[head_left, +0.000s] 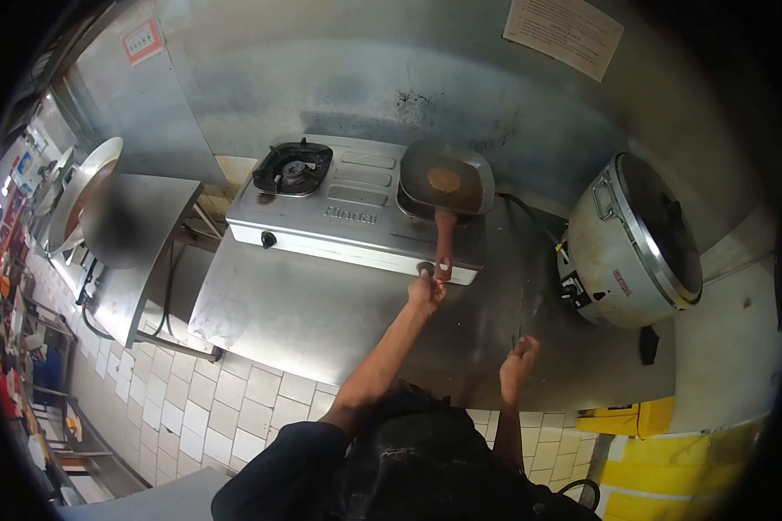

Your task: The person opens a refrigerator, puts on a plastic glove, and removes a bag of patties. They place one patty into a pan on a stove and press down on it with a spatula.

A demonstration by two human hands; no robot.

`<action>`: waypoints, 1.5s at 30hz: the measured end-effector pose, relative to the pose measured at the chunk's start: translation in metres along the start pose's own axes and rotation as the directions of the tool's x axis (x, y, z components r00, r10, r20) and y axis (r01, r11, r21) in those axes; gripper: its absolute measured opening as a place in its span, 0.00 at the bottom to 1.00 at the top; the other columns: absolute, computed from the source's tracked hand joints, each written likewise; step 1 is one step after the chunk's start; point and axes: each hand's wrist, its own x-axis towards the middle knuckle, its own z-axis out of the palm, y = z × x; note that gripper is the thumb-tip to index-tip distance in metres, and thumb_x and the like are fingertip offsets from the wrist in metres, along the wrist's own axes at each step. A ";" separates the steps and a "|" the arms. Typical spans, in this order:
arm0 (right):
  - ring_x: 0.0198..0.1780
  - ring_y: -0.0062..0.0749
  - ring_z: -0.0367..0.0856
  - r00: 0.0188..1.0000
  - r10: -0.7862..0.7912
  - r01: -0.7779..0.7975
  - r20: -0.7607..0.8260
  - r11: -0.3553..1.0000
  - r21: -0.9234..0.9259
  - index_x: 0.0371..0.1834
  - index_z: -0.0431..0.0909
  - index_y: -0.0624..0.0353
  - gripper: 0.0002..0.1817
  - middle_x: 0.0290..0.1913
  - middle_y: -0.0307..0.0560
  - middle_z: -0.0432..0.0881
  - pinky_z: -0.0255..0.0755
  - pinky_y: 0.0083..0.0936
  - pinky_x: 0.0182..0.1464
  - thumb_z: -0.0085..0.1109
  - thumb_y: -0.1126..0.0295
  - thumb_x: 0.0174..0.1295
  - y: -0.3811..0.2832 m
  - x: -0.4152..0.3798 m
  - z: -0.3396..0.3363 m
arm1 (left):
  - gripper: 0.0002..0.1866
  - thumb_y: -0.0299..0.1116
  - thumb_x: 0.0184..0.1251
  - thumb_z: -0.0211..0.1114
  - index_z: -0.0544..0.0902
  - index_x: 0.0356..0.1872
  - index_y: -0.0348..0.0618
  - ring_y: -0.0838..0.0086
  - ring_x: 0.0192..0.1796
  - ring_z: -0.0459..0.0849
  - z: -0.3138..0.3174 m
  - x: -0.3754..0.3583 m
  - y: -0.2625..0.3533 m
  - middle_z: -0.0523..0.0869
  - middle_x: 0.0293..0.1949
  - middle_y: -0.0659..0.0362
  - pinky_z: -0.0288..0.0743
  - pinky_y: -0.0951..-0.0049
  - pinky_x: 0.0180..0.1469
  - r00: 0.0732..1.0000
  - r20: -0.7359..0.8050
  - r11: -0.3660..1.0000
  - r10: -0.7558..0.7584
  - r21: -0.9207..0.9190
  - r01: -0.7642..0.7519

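Note:
My left hand [426, 293] reaches to the front of the silver two-burner gas stove [356, 214], its fingers closed around the right control knob [425, 269]. Just above that hand, a brown handle juts forward from a dark square frying pan [460, 193] on the right burner. A round brown piece of food [444, 180] lies in the pan. Over the steel table, my right hand [519, 358] is closed on a thin dark object [516, 339], too small to identify. The left burner [294, 169] carries no pan, and its knob [268, 238] is untouched.
A large lidded rice cooker [608, 243] stands on the right of the steel table [321, 304]. At the left, a wok [91, 187] sits at another steel stand [169, 195]. A yellow crate [626, 418] is below the table's right end. A metal wall rises behind the stove.

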 end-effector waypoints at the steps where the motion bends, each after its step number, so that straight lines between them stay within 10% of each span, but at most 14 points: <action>1: 0.36 0.40 0.76 0.997 -0.066 0.064 -0.042 0.997 -0.036 0.52 0.68 0.64 0.14 0.39 0.53 0.76 0.69 0.35 0.43 0.45 0.64 0.74 0.003 0.003 -0.005 | 0.22 0.48 0.80 0.38 0.73 0.44 0.40 0.76 0.25 0.78 0.001 0.003 -0.003 0.85 0.32 0.57 0.74 0.76 0.28 1.000 0.007 0.999 0.022 -0.038 -0.022; 6: 0.34 0.31 0.72 1.000 0.024 -0.025 0.010 0.999 0.032 0.49 0.69 0.64 0.14 0.38 0.48 0.73 0.69 0.29 0.39 0.46 0.62 0.74 -0.048 0.006 -0.022 | 0.20 0.42 0.81 0.36 0.74 0.44 0.39 0.75 0.29 0.82 0.006 0.009 -0.002 0.85 0.32 0.58 0.76 0.75 0.31 1.000 -0.002 0.883 -0.006 -0.469 0.004; 10: 0.34 0.30 0.72 0.970 -0.229 0.226 0.079 0.973 0.042 0.49 0.69 0.61 0.13 0.38 0.45 0.73 0.69 0.27 0.39 0.46 0.62 0.74 -0.075 0.052 -0.003 | 0.20 0.41 0.82 0.35 0.75 0.50 0.40 0.76 0.34 0.82 -0.001 -0.003 -0.011 0.84 0.32 0.62 0.76 0.71 0.40 0.993 0.118 0.817 -0.017 -0.570 0.082; 13: 0.42 0.48 0.80 0.800 -0.580 0.592 0.152 0.805 -0.045 0.52 0.70 0.58 0.12 0.43 0.54 0.79 0.71 0.37 0.45 0.46 0.64 0.73 -0.148 0.076 0.030 | 0.19 0.45 0.80 0.42 0.76 0.53 0.44 0.80 0.29 0.76 -0.017 -0.030 -0.024 0.81 0.30 0.67 0.73 0.76 0.41 0.954 0.296 0.943 0.043 -0.326 0.058; 18: 0.49 0.65 0.77 0.635 -0.630 0.757 0.447 0.622 -0.200 0.49 0.72 0.55 0.10 0.44 0.63 0.82 0.69 0.49 0.47 0.45 0.64 0.72 -0.262 0.102 0.091 | 0.19 0.47 0.77 0.50 0.78 0.57 0.48 0.84 0.36 0.76 -0.090 -0.121 -0.017 0.85 0.40 0.70 0.71 0.78 0.43 0.876 0.443 0.959 -0.188 0.274 0.067; 22: 0.47 0.67 0.77 0.573 -0.607 0.810 0.551 0.520 -0.270 0.46 0.72 0.55 0.09 0.40 0.64 0.82 0.69 0.52 0.44 0.45 0.65 0.71 -0.277 0.140 0.141 | 0.21 0.44 0.76 0.52 0.74 0.61 0.44 0.80 0.40 0.79 -0.179 -0.189 -0.013 0.84 0.48 0.64 0.72 0.78 0.46 0.861 0.433 0.955 -0.269 0.235 0.180; 28: 0.46 0.67 0.77 0.571 -0.575 0.813 0.586 0.498 -0.303 0.44 0.71 0.56 0.08 0.37 0.65 0.82 0.69 0.53 0.43 0.44 0.66 0.71 -0.266 0.142 0.167 | 0.20 0.41 0.76 0.51 0.74 0.61 0.39 0.79 0.39 0.80 -0.227 -0.238 0.008 0.84 0.50 0.58 0.75 0.77 0.46 0.949 0.298 0.990 0.103 0.060 -0.127; 30: 0.45 0.68 0.77 0.578 -0.563 0.805 0.591 0.511 -0.300 0.43 0.71 0.56 0.07 0.38 0.65 0.82 0.69 0.54 0.43 0.44 0.66 0.71 -0.263 0.137 0.164 | 0.16 0.37 0.75 0.54 0.74 0.57 0.39 0.80 0.36 0.79 -0.234 -0.236 0.018 0.84 0.46 0.58 0.74 0.79 0.43 0.892 0.034 0.892 0.451 0.010 -0.452; 34: 0.45 0.68 0.77 0.623 -0.510 0.769 0.593 0.535 -0.349 0.44 0.71 0.56 0.07 0.38 0.64 0.82 0.68 0.55 0.42 0.45 0.67 0.71 -0.257 0.124 0.148 | 0.09 0.30 0.74 0.55 0.75 0.51 0.39 0.81 0.33 0.75 -0.232 -0.213 0.042 0.81 0.38 0.61 0.71 0.81 0.38 0.706 -0.199 0.723 0.679 0.015 -0.691; 36: 0.45 0.67 0.77 0.626 -0.508 0.768 0.592 0.535 -0.352 0.45 0.71 0.55 0.07 0.38 0.64 0.82 0.68 0.55 0.43 0.45 0.67 0.71 -0.252 0.121 0.139 | 0.07 0.30 0.74 0.57 0.74 0.46 0.40 0.82 0.33 0.74 -0.226 -0.205 0.054 0.81 0.37 0.62 0.69 0.82 0.39 0.516 -0.204 0.555 0.832 0.326 -0.765; 38: 0.45 0.67 0.77 0.623 -0.506 0.768 0.596 0.541 -0.343 0.45 0.71 0.55 0.07 0.38 0.63 0.82 0.69 0.54 0.42 0.45 0.67 0.71 -0.249 0.122 0.132 | 0.04 0.29 0.75 0.54 0.74 0.42 0.40 0.79 0.34 0.74 -0.218 -0.199 0.066 0.81 0.36 0.60 0.69 0.79 0.39 0.436 -0.159 0.458 0.886 0.445 -0.770; 41: 0.46 0.66 0.77 0.619 -0.518 0.766 0.590 0.563 -0.309 0.45 0.72 0.55 0.07 0.39 0.63 0.82 0.69 0.53 0.43 0.45 0.67 0.71 -0.250 0.118 0.121 | 0.03 0.23 0.68 0.54 0.76 0.37 0.40 0.62 0.38 0.75 -0.213 -0.190 0.080 0.80 0.34 0.55 0.69 0.67 0.43 0.309 0.206 -0.056 0.929 0.901 -0.431; 45: 0.47 0.65 0.77 0.644 -0.491 0.738 0.587 0.603 -0.304 0.45 0.73 0.56 0.08 0.41 0.63 0.82 0.71 0.52 0.44 0.46 0.66 0.71 -0.249 0.114 0.113 | 0.02 0.26 0.66 0.56 0.77 0.35 0.42 0.61 0.41 0.77 -0.216 -0.184 0.079 0.82 0.35 0.55 0.66 0.66 0.47 0.338 0.289 -0.199 0.896 0.940 -0.276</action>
